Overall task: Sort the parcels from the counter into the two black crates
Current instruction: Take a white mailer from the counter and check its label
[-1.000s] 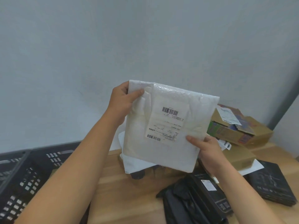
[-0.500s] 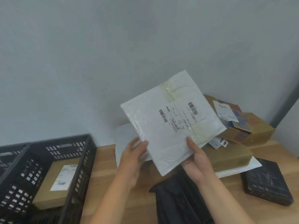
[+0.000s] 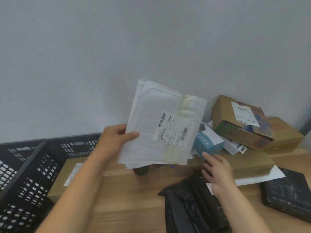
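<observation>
My left hand (image 3: 114, 140) grips the left edge of a white padded mailer (image 3: 161, 125) with a barcode label, held up over the wooden counter (image 3: 127, 199). My right hand (image 3: 217, 174) is off the mailer, fingers straight, hovering just below a blue box (image 3: 208, 143) and above a black poly bag (image 3: 190, 204). Two black crates stand at the left: the nearer crate (image 3: 38, 167) holds a brown cardboard box (image 3: 67, 175) with a white label; the farther crate (image 3: 10, 157) is cut off by the frame edge.
Against the wall at the right lies a pile of parcels: a taped brown carton (image 3: 242, 121), a flat brown box (image 3: 244, 163) on a white mailer, a small white box (image 3: 234, 147). A black flat parcel (image 3: 289, 197) lies at the far right.
My right hand has let go of the white mailer and dropped toward the blue box. My left hand now holds the mailer alone, turned more upright.
</observation>
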